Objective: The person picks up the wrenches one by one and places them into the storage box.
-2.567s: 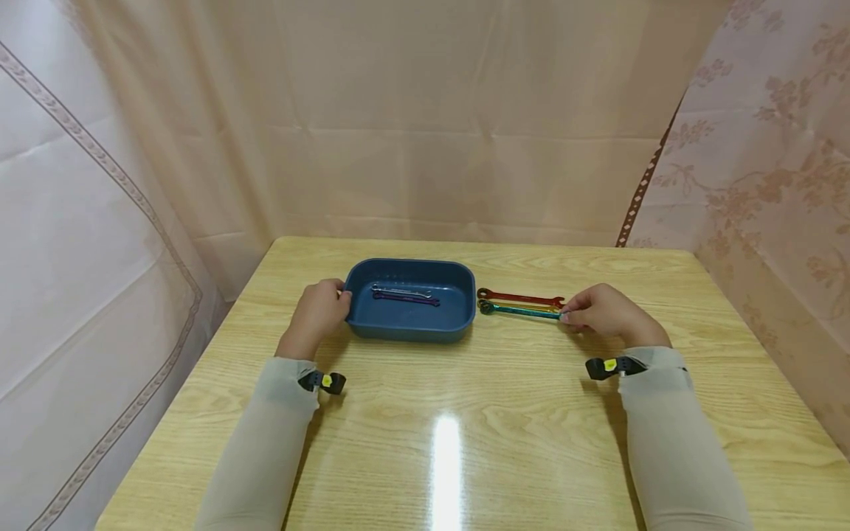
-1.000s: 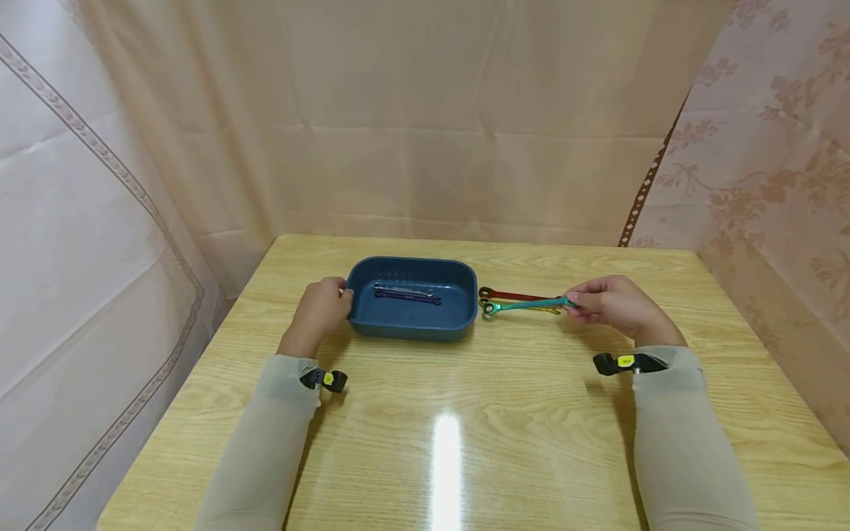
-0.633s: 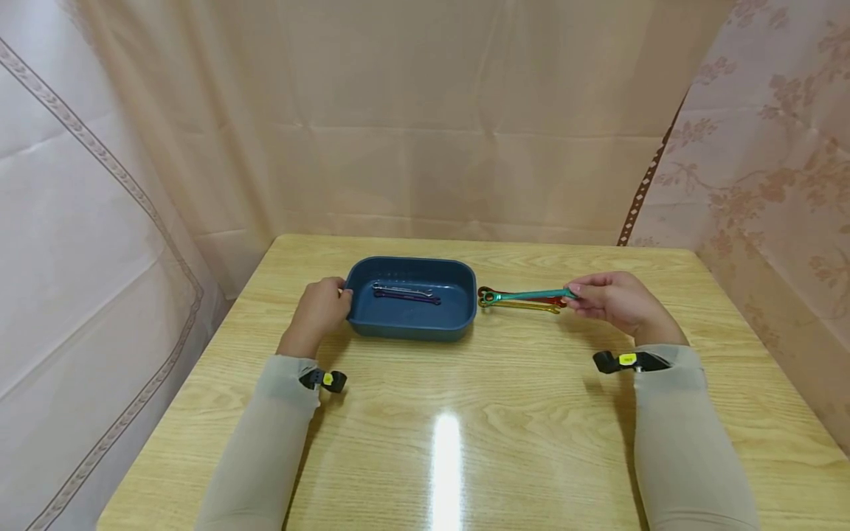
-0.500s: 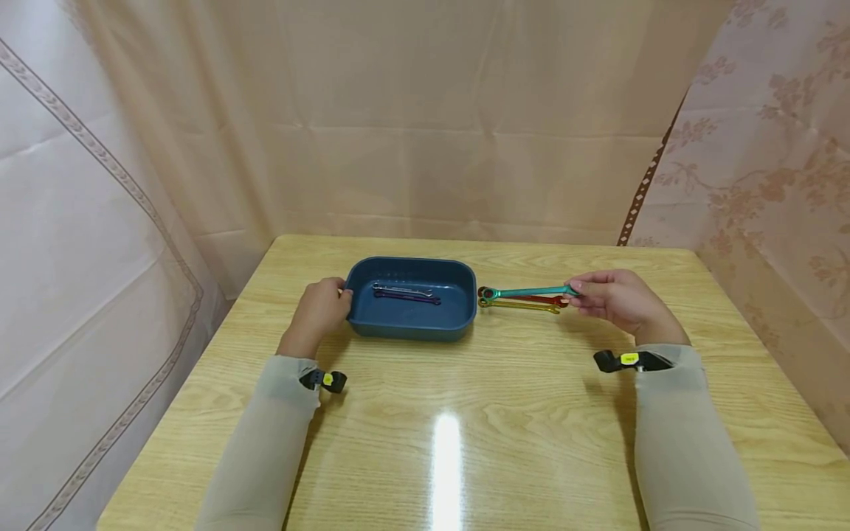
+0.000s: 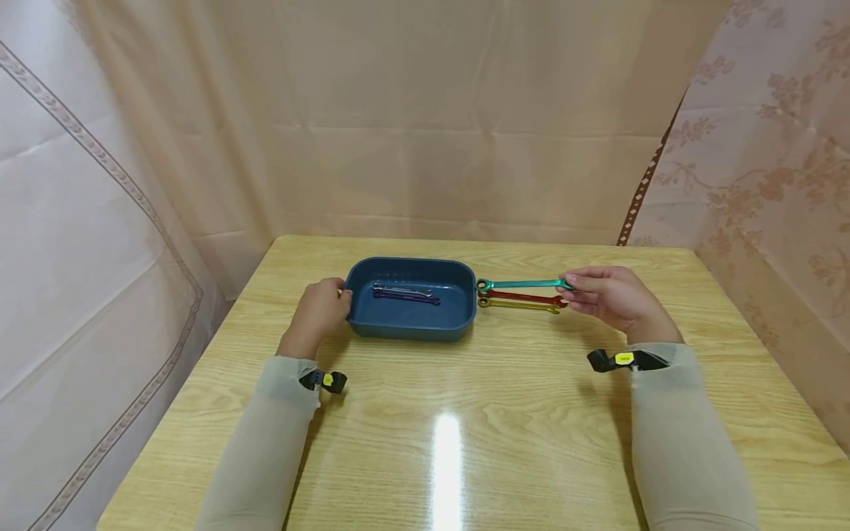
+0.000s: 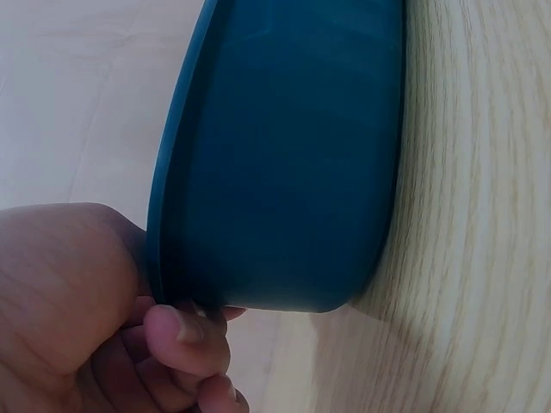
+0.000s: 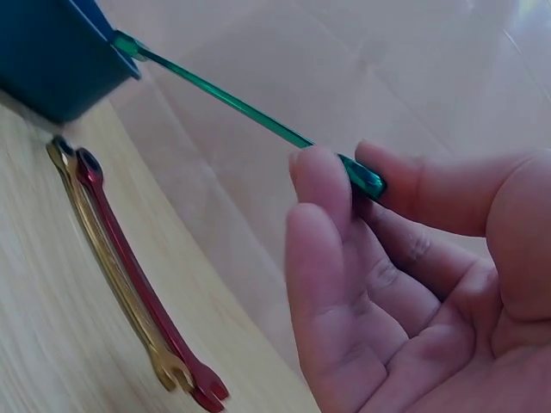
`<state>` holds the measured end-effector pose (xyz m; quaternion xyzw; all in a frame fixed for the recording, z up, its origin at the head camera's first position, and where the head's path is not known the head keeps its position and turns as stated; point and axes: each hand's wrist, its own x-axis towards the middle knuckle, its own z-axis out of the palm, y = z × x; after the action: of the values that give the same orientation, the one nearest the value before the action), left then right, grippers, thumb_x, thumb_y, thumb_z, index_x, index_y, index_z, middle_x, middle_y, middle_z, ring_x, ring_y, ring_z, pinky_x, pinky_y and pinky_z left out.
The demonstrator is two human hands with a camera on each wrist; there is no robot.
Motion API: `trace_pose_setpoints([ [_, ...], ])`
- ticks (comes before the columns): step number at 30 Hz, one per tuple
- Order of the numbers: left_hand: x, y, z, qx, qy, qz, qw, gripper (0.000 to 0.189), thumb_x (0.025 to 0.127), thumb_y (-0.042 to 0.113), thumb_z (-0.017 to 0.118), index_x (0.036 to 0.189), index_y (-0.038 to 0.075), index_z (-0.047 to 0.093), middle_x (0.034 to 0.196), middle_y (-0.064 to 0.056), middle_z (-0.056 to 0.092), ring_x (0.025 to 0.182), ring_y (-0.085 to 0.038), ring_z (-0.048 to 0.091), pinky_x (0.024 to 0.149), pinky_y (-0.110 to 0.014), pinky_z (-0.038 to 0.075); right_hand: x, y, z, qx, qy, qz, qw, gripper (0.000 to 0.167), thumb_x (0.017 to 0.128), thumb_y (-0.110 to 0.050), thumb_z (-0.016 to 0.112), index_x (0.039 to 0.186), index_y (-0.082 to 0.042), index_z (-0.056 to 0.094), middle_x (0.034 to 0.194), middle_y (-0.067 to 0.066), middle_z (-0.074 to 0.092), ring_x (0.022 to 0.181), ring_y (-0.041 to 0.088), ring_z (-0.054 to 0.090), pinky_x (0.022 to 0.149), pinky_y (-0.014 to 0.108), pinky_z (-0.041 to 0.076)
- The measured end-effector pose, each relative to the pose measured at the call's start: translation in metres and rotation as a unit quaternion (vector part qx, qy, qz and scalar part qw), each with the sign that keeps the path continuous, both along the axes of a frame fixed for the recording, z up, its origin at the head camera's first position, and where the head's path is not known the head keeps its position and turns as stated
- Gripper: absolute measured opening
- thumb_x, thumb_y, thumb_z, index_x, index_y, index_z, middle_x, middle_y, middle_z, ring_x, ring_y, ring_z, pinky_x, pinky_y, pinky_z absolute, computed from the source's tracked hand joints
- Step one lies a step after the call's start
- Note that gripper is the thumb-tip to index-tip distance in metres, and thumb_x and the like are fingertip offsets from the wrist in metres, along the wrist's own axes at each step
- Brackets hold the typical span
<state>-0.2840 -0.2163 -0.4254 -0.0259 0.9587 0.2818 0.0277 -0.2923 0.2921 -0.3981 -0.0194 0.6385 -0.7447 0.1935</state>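
Note:
My left hand (image 5: 317, 313) grips the left end of a dark blue tub (image 5: 412, 333); the left wrist view has my fingers curled at its rim. Inside lie a silver wrench (image 5: 401, 290) and a purple wrench (image 5: 406, 298). My right hand (image 5: 614, 299) pinches the right end of a green combination wrench (image 5: 524, 284) between thumb and fingers. It is raised off the table, its ring end near the tub's right wall. Below it a red wrench (image 5: 531, 297) and a gold wrench (image 7: 108, 258) lie side by side on the table.
The wooden table (image 5: 398, 442) carries a bright light reflection at its front middle. A beige curtain (image 5: 432, 147) hangs behind the far edge, with patterned cloth (image 5: 783, 147) on the right and white cloth (image 5: 86, 258) on the left.
The green wrench, first lying in front of the gold one, has been lifted by my right hand and moved away from me, over and past the red wrench. My left hand stays at the tub.

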Motion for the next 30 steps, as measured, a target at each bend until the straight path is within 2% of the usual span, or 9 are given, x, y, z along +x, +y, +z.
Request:
trace_pose_setpoints([
  [6, 0.000, 0.004, 0.002, 0.010, -0.002, -0.001, 0.9999, 0.047, 0.110, 0.027, 0.044, 0.146, -0.003, 0.053, 0.137, -0.020, 0.064, 0.104, -0.030, 0.063, 0.087, -0.043, 0.055, -0.002, -0.010, 0.002, -0.009, -0.003, 0.000, 1.0000, 0.020, 0.102, -0.015, 0.066, 0.118, -0.006, 0.074, 0.101, 0.005, 0.080, 0.090, 0.014, 0.078, 0.080, 0.030, 0.062],
  [15, -0.002, 0.005, -0.001, 0.007, -0.002, -0.002, 1.0000, 0.047, 0.110, 0.027, 0.045, 0.145, -0.002, 0.054, 0.132, -0.020, 0.066, 0.097, -0.028, 0.065, 0.078, -0.037, 0.055, -0.002, -0.024, 0.002, -0.019, 0.002, 0.006, 0.9998, 0.018, 0.102, -0.016, 0.067, 0.115, -0.008, 0.076, 0.101, 0.005, 0.080, 0.092, 0.015, 0.078, 0.079, 0.030, 0.062],
  [20, -0.001, 0.004, -0.002, 0.002, -0.003, 0.001, 1.0000, 0.047, 0.110, 0.027, 0.045, 0.145, -0.003, 0.054, 0.131, -0.020, 0.066, 0.095, -0.027, 0.066, 0.075, -0.035, 0.054, -0.007, -0.039, 0.006, 0.002, 0.002, 0.008, 1.0000, 0.017, 0.100, -0.019, 0.069, 0.114, -0.011, 0.076, 0.102, 0.004, 0.080, 0.093, 0.014, 0.077, 0.081, 0.030, 0.062],
  [25, -0.001, 0.004, -0.002, 0.003, -0.001, 0.001, 1.0000, 0.046, 0.110, 0.027, 0.045, 0.144, -0.002, 0.055, 0.128, -0.019, 0.068, 0.093, -0.027, 0.066, 0.073, -0.034, 0.054, -0.013, -0.055, 0.010, 0.026, 0.000, 0.005, 0.9997, 0.032, 0.099, -0.021, 0.070, 0.127, -0.006, 0.068, 0.102, 0.002, 0.080, 0.094, 0.012, 0.077, 0.078, 0.027, 0.061],
  [30, -0.002, 0.007, -0.002, 0.006, -0.001, -0.001, 1.0000, 0.046, 0.110, 0.027, 0.045, 0.144, -0.003, 0.055, 0.126, -0.019, 0.068, 0.091, -0.026, 0.066, 0.072, -0.033, 0.054, -0.019, -0.071, 0.012, 0.012, -0.003, 0.000, 0.9999, 0.047, 0.100, -0.016, 0.069, 0.140, 0.005, 0.056, 0.104, 0.004, 0.079, 0.094, 0.014, 0.077, 0.081, 0.029, 0.061],
])
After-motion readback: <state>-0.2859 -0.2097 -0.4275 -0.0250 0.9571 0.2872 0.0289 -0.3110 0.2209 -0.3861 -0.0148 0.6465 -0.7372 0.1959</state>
